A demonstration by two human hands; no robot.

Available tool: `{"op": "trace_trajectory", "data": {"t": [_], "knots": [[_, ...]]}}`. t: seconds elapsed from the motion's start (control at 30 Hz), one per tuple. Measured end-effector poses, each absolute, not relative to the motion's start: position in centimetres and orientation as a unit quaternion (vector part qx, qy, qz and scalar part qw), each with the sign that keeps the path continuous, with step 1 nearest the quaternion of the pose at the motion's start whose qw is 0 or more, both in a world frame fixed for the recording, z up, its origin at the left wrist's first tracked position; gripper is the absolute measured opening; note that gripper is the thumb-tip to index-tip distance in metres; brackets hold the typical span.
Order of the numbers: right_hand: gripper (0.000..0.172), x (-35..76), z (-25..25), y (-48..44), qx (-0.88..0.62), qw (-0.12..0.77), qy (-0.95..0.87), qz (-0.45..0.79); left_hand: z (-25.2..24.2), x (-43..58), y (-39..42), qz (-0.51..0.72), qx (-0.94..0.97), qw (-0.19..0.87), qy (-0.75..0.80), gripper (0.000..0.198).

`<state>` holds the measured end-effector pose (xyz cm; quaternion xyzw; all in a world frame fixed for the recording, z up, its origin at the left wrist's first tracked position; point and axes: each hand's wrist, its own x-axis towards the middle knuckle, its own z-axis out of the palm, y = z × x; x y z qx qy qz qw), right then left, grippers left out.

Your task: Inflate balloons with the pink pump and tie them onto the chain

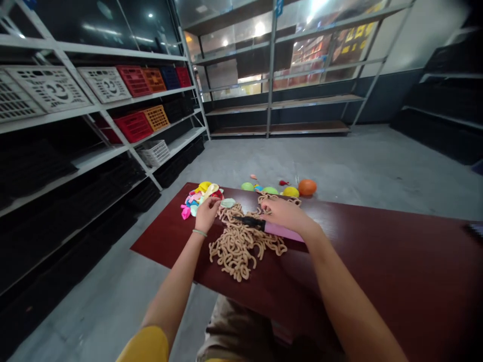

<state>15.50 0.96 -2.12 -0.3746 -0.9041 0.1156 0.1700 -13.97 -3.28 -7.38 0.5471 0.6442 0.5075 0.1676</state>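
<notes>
My left hand [207, 215], with a pale green band at the wrist, has thumb and fingers pinched at the edge of a pale green balloon [228, 202]. Beside it lies a heap of limp balloons [199, 195] in yellow, pink, blue and red. My right hand [286, 215] hovers over beige curly strands [237, 251], its fingers curled and their tips partly hidden; what they hold, if anything, does not show. Under that hand is a pink tube-shaped tool [283, 231] with a black tapered end [249, 221], resting across the strands.
The dark red table [362, 251] stretches to the right. Beyond its far edge, on the floor, are an orange balloon [307, 187], a yellow balloon [291, 192] and several others. Shelves with white crates [49, 90] and red crates [134, 125] stand at left; a metal rack [270, 70] is behind.
</notes>
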Motion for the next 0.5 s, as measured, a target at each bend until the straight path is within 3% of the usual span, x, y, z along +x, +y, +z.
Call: {"op": "trace_trajectory", "data": {"t": [0.33,0.43,0.5], "knots": [[0.058,16.1,-5.0,1.2,-0.379,0.014,-0.917,0.121,-10.8,-14.1,-3.0,0.453,0.623,0.018,0.638,0.035],[0.058,16.7,-5.5,1.5,-0.401,-0.015,-0.906,0.135,-10.7,-13.9,-2.2,0.408,0.642,-0.008,0.649,0.036],[0.050,16.9,-5.4,1.6,-0.400,-0.009,-0.904,0.154,-10.4,-13.8,-1.7,0.388,0.647,-0.018,0.656,0.027]]}}
